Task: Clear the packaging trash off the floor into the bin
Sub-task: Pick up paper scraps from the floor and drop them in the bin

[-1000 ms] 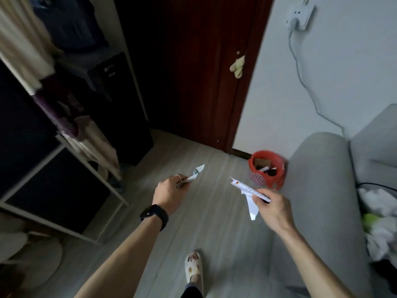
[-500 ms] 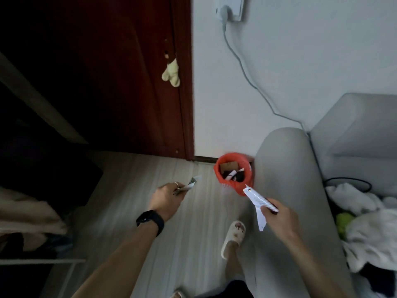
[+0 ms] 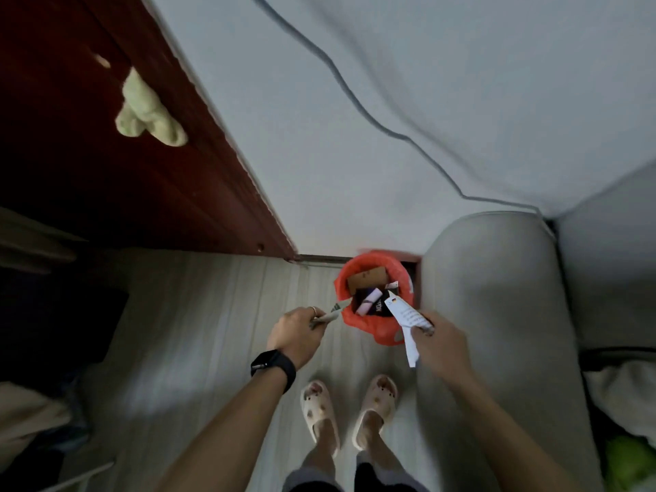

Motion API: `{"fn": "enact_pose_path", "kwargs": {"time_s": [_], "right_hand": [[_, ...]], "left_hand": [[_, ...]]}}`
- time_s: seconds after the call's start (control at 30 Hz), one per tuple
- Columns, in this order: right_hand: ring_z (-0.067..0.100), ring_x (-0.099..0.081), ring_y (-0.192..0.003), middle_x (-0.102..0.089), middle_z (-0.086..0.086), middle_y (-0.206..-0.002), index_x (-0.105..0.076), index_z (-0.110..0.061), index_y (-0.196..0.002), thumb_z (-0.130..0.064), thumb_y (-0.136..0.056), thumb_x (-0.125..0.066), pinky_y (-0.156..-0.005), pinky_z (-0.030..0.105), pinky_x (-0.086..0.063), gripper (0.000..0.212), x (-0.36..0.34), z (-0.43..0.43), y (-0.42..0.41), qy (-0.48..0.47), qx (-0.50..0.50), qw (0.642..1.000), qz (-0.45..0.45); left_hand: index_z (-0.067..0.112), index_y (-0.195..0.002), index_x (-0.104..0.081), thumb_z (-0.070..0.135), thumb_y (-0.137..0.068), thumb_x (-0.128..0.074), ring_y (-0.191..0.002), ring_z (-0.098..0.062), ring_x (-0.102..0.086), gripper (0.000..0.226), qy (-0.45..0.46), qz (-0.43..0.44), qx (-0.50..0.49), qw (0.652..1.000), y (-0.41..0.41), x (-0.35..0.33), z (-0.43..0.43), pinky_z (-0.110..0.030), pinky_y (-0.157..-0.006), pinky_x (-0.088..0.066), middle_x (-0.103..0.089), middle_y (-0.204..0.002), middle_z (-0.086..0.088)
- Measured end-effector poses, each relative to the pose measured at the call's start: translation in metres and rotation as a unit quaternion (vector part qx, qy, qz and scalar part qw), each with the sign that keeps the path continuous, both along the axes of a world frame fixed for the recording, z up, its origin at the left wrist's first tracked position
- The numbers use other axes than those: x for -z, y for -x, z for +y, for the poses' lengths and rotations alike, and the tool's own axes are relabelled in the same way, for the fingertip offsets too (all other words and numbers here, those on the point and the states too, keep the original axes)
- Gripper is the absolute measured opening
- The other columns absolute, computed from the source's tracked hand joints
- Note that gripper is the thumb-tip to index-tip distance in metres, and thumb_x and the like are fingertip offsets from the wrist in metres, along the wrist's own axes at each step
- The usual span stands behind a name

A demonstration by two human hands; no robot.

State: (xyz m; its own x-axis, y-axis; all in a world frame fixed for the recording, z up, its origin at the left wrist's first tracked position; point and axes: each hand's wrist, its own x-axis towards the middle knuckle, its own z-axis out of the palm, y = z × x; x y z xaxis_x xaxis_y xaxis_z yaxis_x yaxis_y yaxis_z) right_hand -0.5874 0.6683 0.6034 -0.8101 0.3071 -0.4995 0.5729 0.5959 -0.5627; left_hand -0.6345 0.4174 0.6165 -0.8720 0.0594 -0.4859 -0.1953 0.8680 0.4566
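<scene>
A small bin lined with a red bag (image 3: 358, 323) stands on the floor against the wall, beside the sofa arm. It holds a brown card, a dark packet and a pale wrapper. My left hand (image 3: 296, 333) pinches a small folded scrap of packaging (image 3: 332, 312) whose tip reaches the bin's left rim. My right hand (image 3: 442, 340) grips a white printed paper strip (image 3: 406, 316); its upper end lies over the bin's right side and its lower end hangs down beside my hand.
A grey sofa arm (image 3: 497, 314) rises just right of the bin. A dark red door (image 3: 106, 172) with a pale cloth on its handle fills the left. A cable (image 3: 372, 118) runs down the white wall. My slippered feet (image 3: 349, 410) stand on pale wood flooring.
I have stepped up to the bin and now look down into it. Both hands have moved forward with their scraps, from short of the bin to its rim.
</scene>
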Motion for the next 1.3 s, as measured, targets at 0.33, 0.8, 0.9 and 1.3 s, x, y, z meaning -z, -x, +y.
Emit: {"fn": "enact_pose_path", "kwargs": {"time_s": [0.33, 0.8, 0.9, 1.3], "right_hand": [[0.024, -0.061, -0.08, -0.068, 0.006, -0.097, -0.064, -0.018, -0.105, -0.015, -0.087, -0.059, -0.071, 0.033, -0.052, 0.019, 0.241, 0.015, 0.085, 0.017, 0.08, 0.993, -0.085], [0.025, -0.06, -0.106, -0.063, 0.007, -0.115, -0.058, -0.012, -0.123, -0.015, -0.087, -0.065, -0.075, 0.02, -0.044, 0.037, 0.36, -0.004, 0.09, 0.018, 0.049, 0.998, -0.041], [0.013, -0.056, -0.084, -0.06, -0.005, -0.097, -0.061, -0.017, -0.108, -0.012, -0.088, -0.06, -0.057, 0.009, -0.03, 0.02, 0.299, -0.009, 0.08, 0.013, -0.008, 0.998, -0.064], [0.013, -0.061, -0.106, -0.066, -0.009, -0.117, -0.068, -0.028, -0.114, -0.032, -0.094, -0.055, -0.084, 0.019, -0.038, 0.024, -0.053, -0.073, 0.098, -0.013, -0.204, 0.978, 0.04]], "left_hand": [[0.029, -0.091, -0.063, 0.04, -0.09, -0.049, -0.074, -0.02, -0.061, 0.018, 0.046, -0.077, 0.037, 0.995, 0.092, 0.257, 0.061, -0.034, -0.064, -0.054, -0.065, -0.084, 0.005], [0.016, -0.121, -0.061, 0.031, -0.094, -0.053, -0.104, -0.029, -0.062, 0.032, 0.03, -0.16, 0.133, 0.978, 0.116, 0.368, 0.055, -0.038, -0.086, -0.051, -0.065, -0.116, -0.009], [0.017, -0.124, -0.059, 0.033, -0.095, -0.05, -0.108, -0.026, -0.06, 0.035, 0.026, -0.169, 0.108, 0.979, 0.11, 0.311, 0.04, -0.036, -0.09, -0.049, -0.064, -0.12, -0.008], [0.026, -0.122, -0.061, 0.033, -0.094, -0.052, -0.112, -0.021, -0.06, 0.031, -0.02, -0.054, 0.044, 0.997, 0.1, -0.033, -0.019, -0.031, -0.095, -0.047, -0.065, -0.12, 0.001]]}}
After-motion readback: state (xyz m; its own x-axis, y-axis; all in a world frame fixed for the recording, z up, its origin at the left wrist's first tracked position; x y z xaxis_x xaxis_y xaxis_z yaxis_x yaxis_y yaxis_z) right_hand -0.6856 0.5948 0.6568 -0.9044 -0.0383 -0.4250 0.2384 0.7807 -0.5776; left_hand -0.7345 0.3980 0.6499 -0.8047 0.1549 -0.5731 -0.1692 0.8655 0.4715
